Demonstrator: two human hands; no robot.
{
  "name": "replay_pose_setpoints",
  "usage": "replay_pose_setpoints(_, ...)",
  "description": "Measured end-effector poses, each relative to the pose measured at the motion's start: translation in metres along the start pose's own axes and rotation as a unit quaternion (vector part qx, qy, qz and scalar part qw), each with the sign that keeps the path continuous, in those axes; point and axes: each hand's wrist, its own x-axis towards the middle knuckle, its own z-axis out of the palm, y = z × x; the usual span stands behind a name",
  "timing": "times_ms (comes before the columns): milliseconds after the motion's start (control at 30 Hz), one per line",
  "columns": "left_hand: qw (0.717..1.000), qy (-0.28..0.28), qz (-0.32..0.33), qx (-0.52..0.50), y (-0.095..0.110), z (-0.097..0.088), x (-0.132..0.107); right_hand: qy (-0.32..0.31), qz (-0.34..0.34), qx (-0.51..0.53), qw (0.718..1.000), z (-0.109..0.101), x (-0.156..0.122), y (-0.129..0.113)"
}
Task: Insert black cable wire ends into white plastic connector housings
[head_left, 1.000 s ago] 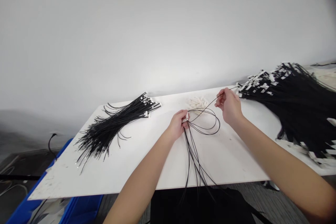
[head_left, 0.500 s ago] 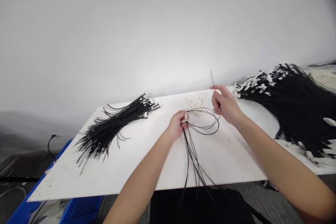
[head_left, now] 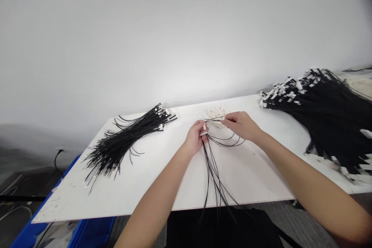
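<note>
My left hand [head_left: 196,138] is closed around a small white connector [head_left: 204,133] with thin black wires [head_left: 214,176] running from it. Several of the wires hang down past the table's front edge, while others loop out to the right. Just right of it, my right hand [head_left: 240,124] pinches some of the looped wire between thumb and fingers. Behind both hands lies a small heap of white connectors [head_left: 217,113], partly covered by the wires and my right fingers.
On the left of the white table [head_left: 145,186] lies a bundle of black wires [head_left: 122,139] with white ends. A larger pile of black wires [head_left: 328,112] with white connectors spreads over the right side. A blue bin [head_left: 93,230] stands below the table's left edge.
My right hand has come down and left, from holding a wire end raised to pinching wire close to my left hand. The loop has flattened. My left hand stays in place.
</note>
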Motion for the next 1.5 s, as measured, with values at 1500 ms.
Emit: replay_pose_setpoints(1500, 0.997, -0.027, 0.045, 0.055, -0.0051, 0.0003, 0.0000, -0.156, 0.069, 0.250, 0.953, -0.0058, 0.0042, -0.0017)
